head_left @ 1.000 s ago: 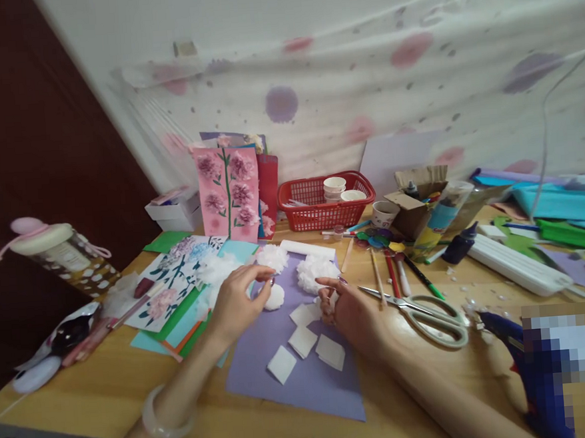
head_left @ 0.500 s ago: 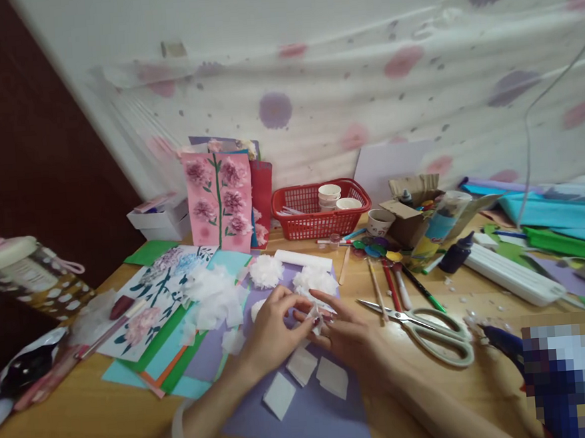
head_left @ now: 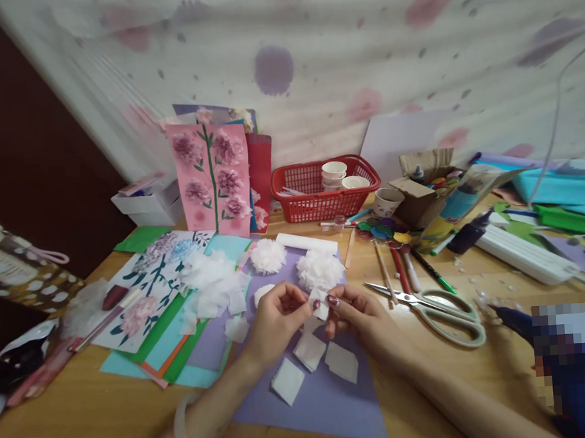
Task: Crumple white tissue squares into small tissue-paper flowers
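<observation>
- Left hand (head_left: 282, 320): palm inward, a pale bracelet (head_left: 186, 430) around the wrist; its grip is closed, thumb and fingertips pinching the left edge of a small white square (head_left: 320, 304).
- Right hand (head_left: 362, 314): its grip is likewise closed, thumb and fingertips clamped on the right edge of the same square.
- Position of the held piece: between the two hands, over the purple sheet (head_left: 330, 410) and in front of the right-hand one of two ruffled white flowers (head_left: 320, 269).
- Purple sheet: lies flat on the wooden counter (head_left: 85, 407); loose white squares (head_left: 288, 381) are spread on it below the hands, with a white disc (head_left: 262, 293) partly hidden behind the left hand.
- Behind the flowers: a white roll (head_left: 307, 242), lying lengthwise across the sheet's far end.
- Left of the sheet: a heap of white tissue (head_left: 209, 278) on coloured papers (head_left: 157, 362).
- Right of the sheet: scissors (head_left: 423, 303), blades pointing toward the hands, and a blue glue gun (head_left: 517, 323), partly obscured by pixelation.
- Rear: a red basket (head_left: 302, 208) containing white cups (head_left: 355, 182); to its left, an upright pink card (head_left: 212, 211) bearing purplish blossoms.
</observation>
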